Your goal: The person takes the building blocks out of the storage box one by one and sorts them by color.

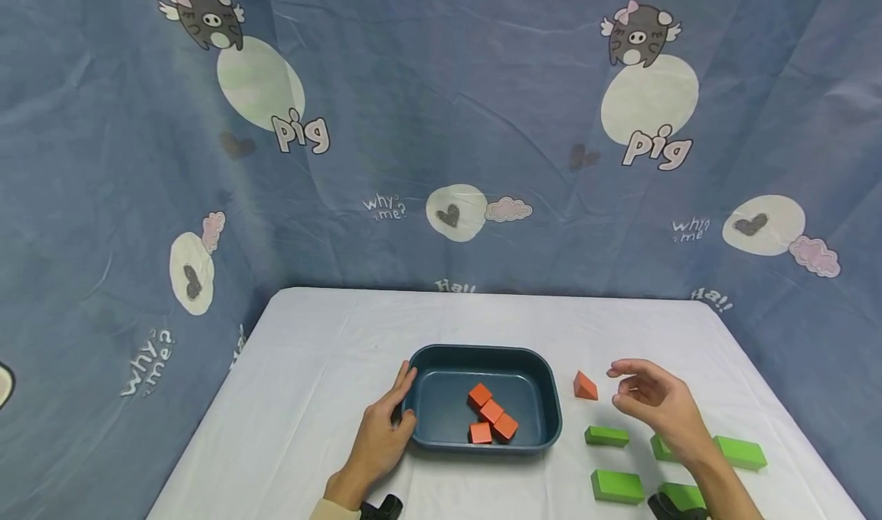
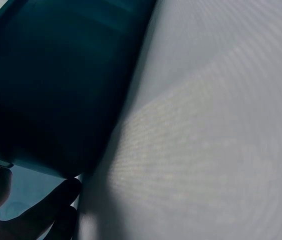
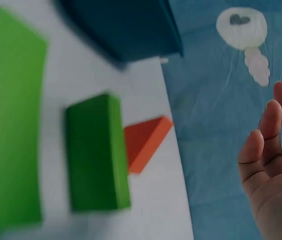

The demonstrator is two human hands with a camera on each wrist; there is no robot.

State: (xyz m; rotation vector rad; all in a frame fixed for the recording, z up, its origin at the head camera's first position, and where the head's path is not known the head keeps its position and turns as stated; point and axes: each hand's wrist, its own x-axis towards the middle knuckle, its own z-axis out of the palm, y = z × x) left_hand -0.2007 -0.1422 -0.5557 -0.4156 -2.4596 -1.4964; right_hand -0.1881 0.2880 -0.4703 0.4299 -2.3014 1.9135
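Note:
A dark blue rectangular tray (image 1: 482, 449) stands on the white-covered table with several orange cubes (image 1: 492, 411) grouped in its front half. My left hand (image 1: 380, 434) rests against the tray's left side, fingers fairly straight, and the left wrist view has fingertips (image 2: 71, 186) touching the dark wall. My right hand (image 1: 658, 401) hovers to the right of a small orange triangular block (image 1: 586, 387), loosely curved and holding nothing. In the right wrist view that triangular block (image 3: 146, 142) is partly hidden behind a green block (image 3: 98, 155), apart from the fingers.
Several green rectangular blocks lie at the front right, among them a thin one (image 1: 607, 436) and a thicker one (image 1: 616, 486). Another green block (image 1: 740, 452) sits right of my forearm, which partly covers others. A blue patterned cloth (image 1: 441, 122) hangs behind the table.

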